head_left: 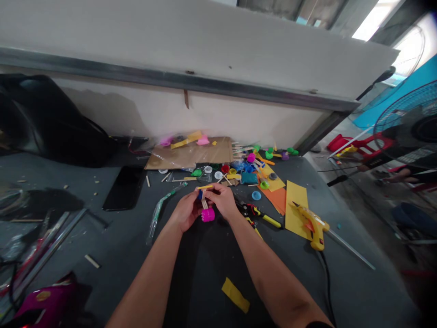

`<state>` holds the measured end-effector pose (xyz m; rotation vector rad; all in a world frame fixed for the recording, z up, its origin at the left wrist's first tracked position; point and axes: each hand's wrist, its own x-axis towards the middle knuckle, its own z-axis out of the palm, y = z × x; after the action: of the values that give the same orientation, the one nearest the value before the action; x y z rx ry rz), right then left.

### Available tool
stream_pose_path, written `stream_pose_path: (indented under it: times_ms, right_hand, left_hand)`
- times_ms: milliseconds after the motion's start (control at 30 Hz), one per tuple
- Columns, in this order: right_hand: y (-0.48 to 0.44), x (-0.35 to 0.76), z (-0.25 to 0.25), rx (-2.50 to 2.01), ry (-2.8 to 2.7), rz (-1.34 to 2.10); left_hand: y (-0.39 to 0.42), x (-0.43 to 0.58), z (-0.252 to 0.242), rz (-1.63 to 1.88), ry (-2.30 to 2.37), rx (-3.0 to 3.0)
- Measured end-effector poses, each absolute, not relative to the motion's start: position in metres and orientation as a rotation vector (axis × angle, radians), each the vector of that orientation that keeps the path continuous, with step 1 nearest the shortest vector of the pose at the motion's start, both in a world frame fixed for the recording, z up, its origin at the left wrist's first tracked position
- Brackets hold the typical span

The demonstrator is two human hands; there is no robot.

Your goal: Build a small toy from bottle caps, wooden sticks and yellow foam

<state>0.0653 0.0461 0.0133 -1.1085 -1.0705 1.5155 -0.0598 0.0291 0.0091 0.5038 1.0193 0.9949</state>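
Note:
Between my two hands is a small craft model made of pale wooden sticks, with a bright pink cap [208, 215] at its lower end and a blue piece and a yellow strip [205, 187] at its upper end. My left hand [187, 210] has its fingers curled around the model's left side. From the right, my right hand [220, 199] pinches its upper part with thumb and fingers. The fingers partly hide the blue piece. Just right of my right hand lie pliers with yellow-and-black handles [269, 219].
A yellow glue gun [317, 228] with a glue stick in it rests on yellow paper [296, 207] at right. Bottle caps, sticks and a cardboard sheet [191, 155] line the back. A black phone [124, 187] lies at left, and a yellow strip of paper [235, 295] in front.

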Motion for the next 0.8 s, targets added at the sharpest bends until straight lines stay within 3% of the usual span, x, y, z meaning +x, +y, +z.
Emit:
stream_pose_path:
  times_ms: [400,667,800]
  right_hand:
    - [0.0511,0.0732,0.0139,-1.173,-1.249,1.157]
    - [0.0517,0.0681,0.0067,-1.175,-1.131,1.272]
    - [0.0514,0.0692,0.0078,-1.208,-1.268,1.127]
  left_hand:
    - [0.0277,-0.0640,0.0145,0.956,0.918,0.444]
    - [0.0263,-0.0629,0.0123,0.951,0.899,0.404]
    - [0.0279,-0.0621,0.0110,0.961,0.891,0.401]
